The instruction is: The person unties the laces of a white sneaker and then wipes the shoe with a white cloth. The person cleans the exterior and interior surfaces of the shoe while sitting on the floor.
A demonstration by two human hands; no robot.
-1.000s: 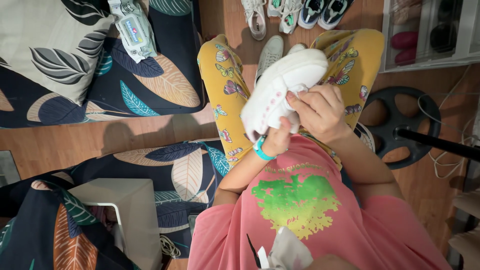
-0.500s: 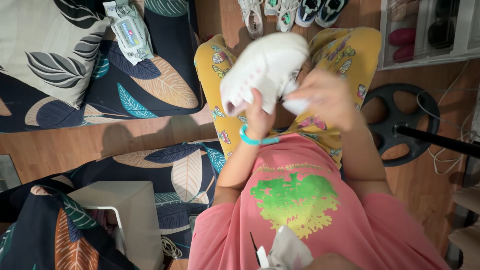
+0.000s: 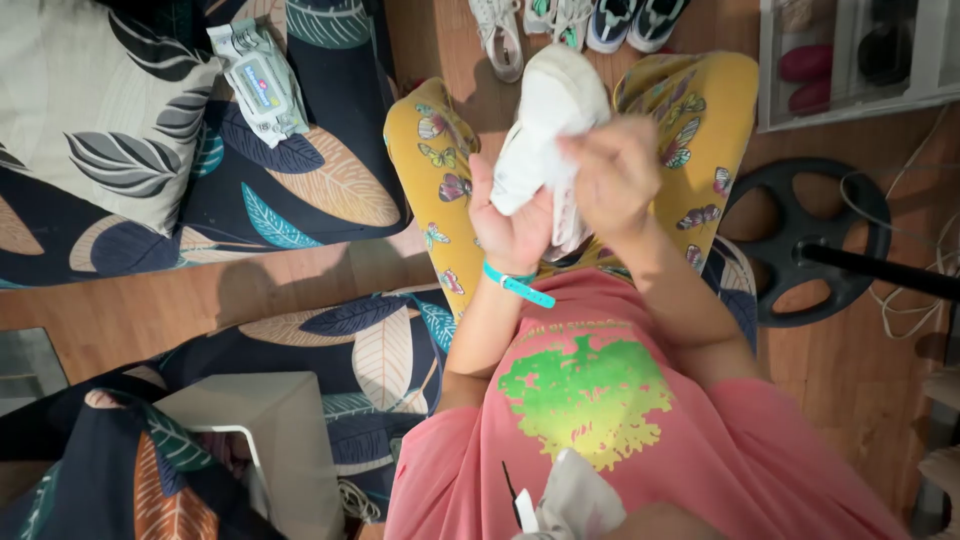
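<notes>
A wooden floor (image 3: 150,310) runs under leaf-print cushions and a seated person in yellow butterfly-print trousers (image 3: 425,170). The white sneaker (image 3: 545,120) is held up over the lap, between the knees, toe pointing away toward the shoes on the floor. The left hand (image 3: 510,225) is closed around the sneaker's near end from below, a turquoise wristband (image 3: 518,285) on its wrist. The right hand (image 3: 610,175) is curled against the sneaker's right side, fingers pinched on what looks like a white wipe, though blur makes that hard to tell. Beyond the sneaker's toe stands a row of shoes (image 3: 575,25). Left of the sneaker, on a dark leaf-print cushion (image 3: 320,170), lies a pack of wet wipes (image 3: 258,82). Right of the sneaker a black weight plate (image 3: 800,240) rests on the floor, below a clear shoe box (image 3: 850,60). Nearer than the sneaker is the pink shirt (image 3: 620,420) with a green print.
</notes>
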